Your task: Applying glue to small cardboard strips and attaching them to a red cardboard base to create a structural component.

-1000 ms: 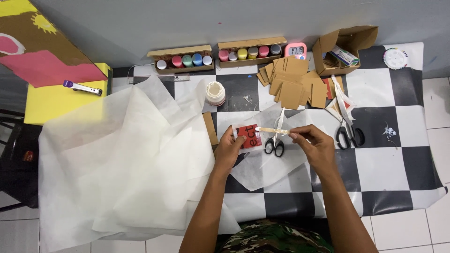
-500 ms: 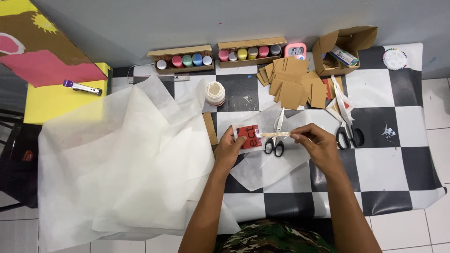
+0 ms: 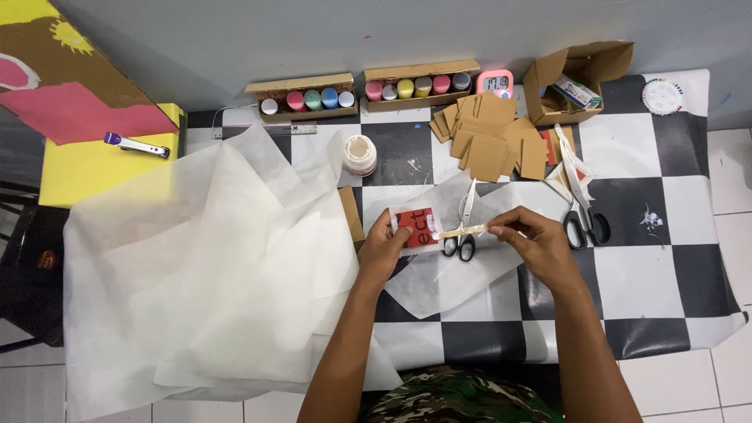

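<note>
I see the left hand curled around a small red card, thumb and fingers pinching its left edge, holding it just above the counter with the checkered black and white cover. The right hand is closed in a fingertip pinch on the right end of a thin wooden stick, which runs level from that hand to the card's right edge, touching it. Card and stick sit centre of the scene, over a sheet of translucent white paper. Small scissors lie directly under the stick, handles near, blades pointing far. Bigger black-handled scissors lie to the right, well apart from the hands. A large crumpled white sheet covers the left side. Far side: a pile of cardboard pieces, two cardboard trays of paint pots, an open cardboard box, a glue bottle.
</note>
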